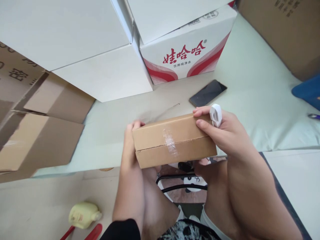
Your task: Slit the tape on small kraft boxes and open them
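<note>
A small brown cardboard box [172, 140] is held between both hands above the edge of a pale green surface [250, 100]. A strip of clear tape crosses its seam on the side facing me. My left hand [131, 173] grips its left end, fingers curled over the top. My right hand [222, 140] clasps the right end, and a small white plastic tool [216, 114] sits on its fingers. Below the box I see my lap and a dark cable.
A black phone [208, 92] lies behind the box. White cartons [100, 60] and one with red lettering [187, 56] stand at the back. Open brown cartons [37, 133] lie left, another at top right [292, 30], a blue object [308, 90] right. A yellow bottle [83, 215] is on the floor.
</note>
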### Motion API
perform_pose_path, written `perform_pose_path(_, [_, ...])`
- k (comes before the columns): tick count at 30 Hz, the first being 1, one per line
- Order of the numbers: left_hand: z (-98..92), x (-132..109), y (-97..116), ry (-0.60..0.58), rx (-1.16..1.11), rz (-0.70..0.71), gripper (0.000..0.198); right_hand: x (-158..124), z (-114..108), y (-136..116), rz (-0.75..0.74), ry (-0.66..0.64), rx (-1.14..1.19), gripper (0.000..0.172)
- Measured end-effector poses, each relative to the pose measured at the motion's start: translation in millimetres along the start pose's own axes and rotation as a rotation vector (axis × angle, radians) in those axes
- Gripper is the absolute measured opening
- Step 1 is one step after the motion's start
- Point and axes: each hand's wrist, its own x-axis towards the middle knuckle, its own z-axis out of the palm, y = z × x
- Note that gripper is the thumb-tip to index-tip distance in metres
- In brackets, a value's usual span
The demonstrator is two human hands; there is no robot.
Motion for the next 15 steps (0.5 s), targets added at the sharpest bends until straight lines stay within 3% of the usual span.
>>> perform_pose_path(2, [2.9, 7, 9, 0.108, 0.088, 0.121, 0.029, 1, 2, -2, 0.017, 0.033, -0.016, 0.018])
perform_pose_path(4, [5.0, 10, 17, 0.100, 0.062, 0.208, 0.028, 2, 4, -5, 0.028, 0.063, -0.034, 0.018])
perform_pose_path(8, [4.5, 7, 22, -0.163, -0.199, 0.362, 0.039, 5, 6, -7, 0.014, 0.106, -0.067, 0.015])
perform_pose_path(11, [0.4, 3, 21, -0.259, -0.182, 0.452, 0.041, 4, 7, -5, -0.001, 0.118, -0.069, 0.015])
perform_pose_path(15, [-2.2, 0, 21, -0.316, -0.052, 0.345, 0.035, -1, 9, -4, -0.052, 0.298, 0.003, 0.008])
